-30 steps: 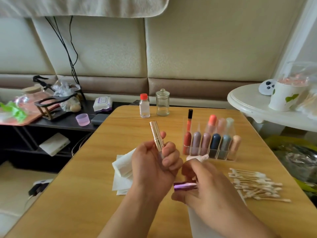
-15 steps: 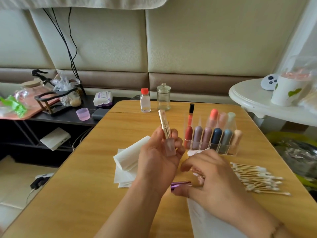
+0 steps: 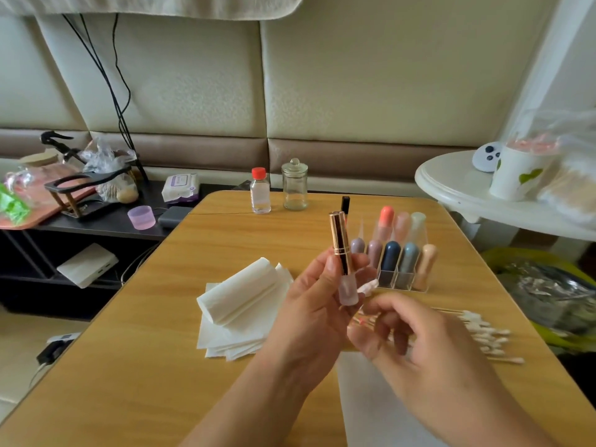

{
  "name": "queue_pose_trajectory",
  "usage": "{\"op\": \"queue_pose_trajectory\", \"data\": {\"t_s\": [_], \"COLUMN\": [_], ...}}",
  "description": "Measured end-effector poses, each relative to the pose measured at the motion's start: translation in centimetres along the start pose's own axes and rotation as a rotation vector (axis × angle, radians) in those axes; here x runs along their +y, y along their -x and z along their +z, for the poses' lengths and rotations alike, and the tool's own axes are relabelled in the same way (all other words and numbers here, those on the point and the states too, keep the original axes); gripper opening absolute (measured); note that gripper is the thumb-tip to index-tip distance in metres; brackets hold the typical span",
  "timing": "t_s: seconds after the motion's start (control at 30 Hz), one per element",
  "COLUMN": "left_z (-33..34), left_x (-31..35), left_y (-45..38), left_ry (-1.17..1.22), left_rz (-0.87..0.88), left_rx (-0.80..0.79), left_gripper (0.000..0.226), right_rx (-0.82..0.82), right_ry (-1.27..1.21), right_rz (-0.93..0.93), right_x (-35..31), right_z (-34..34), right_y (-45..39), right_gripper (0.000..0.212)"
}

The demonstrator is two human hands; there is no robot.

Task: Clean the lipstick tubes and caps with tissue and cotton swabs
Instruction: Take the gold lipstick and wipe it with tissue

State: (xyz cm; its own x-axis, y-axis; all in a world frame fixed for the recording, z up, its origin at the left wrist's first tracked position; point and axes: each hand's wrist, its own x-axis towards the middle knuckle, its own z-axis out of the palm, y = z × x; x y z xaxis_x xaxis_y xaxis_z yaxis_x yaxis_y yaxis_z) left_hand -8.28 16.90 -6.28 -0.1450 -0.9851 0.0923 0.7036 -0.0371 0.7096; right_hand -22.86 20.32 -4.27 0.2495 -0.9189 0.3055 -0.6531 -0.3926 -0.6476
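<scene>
My left hand [image 3: 309,312] holds a lipstick tube [image 3: 342,253] upright over the wooden table [image 3: 167,366]; the tube has a rose-gold cap and a frosted clear base. Just to its right, my right hand [image 3: 419,346] has curled fingers and pinches a thin cotton swab [image 3: 362,321] with a pinkish tip; this part is blurred. A small crumpled tissue [image 3: 369,287] lies behind the two hands. A stack of folded tissues [image 3: 238,304] is on the left, loose cotton swabs [image 3: 480,333] on the right. A white sheet [image 3: 364,401] lies under my right forearm.
A clear organiser [image 3: 419,285] holds several coloured lipsticks at mid-right. A red-capped bottle [image 3: 260,191] and a glass jar [image 3: 294,185] stand at the table's far edge. A white side table [image 3: 451,188] is on the right, a cluttered dark shelf [image 3: 106,224] on the left.
My left hand turned the tube upright and now grips its frosted base. My right hand rose off the table; the purple metallic cap it held is no longer in view.
</scene>
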Motion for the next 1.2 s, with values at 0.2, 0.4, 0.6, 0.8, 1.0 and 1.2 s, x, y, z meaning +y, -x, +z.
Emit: {"op": "queue_pose_trajectory", "data": {"t_s": [0.2,0.4,0.6,0.8,1.0,1.2], "left_z": [0.5,-0.3,-0.2,0.0,-0.3,-0.2], "left_x": [-1.0,-0.5,-0.1,0.3,0.3,0.1], "left_y": [0.5,0.2,0.3,0.5,0.6,0.3], "left_ry": [0.063,0.028,0.099,0.087,0.218,0.079], "left_rz": [-0.058,-0.051,-0.024,0.003,-0.034,0.027], "left_rx": [-0.067,-0.045,0.003,-0.048,0.005,-0.02], "left_gripper": [0.029,0.032,0.026,0.016,0.028,0.015], "right_rx": [0.16,0.119,0.203,0.029,-0.246,-0.183], "right_ry": [0.117,-0.145,-0.326,-0.744,-1.157,-0.924], "right_rz": [-0.013,-0.042,-0.013,0.091,0.292,0.248], "right_x": [-0.3,0.6,0.4,0.0,-0.3,0.4], "right_z": [1.2,1.9,2.6,3.0,2.6,1.9], "right_y": [-2.0,-1.6,-1.1,-0.9,-0.9,-1.1], "right_gripper": [0.055,0.025,0.025,0.025,0.045,0.07]}}
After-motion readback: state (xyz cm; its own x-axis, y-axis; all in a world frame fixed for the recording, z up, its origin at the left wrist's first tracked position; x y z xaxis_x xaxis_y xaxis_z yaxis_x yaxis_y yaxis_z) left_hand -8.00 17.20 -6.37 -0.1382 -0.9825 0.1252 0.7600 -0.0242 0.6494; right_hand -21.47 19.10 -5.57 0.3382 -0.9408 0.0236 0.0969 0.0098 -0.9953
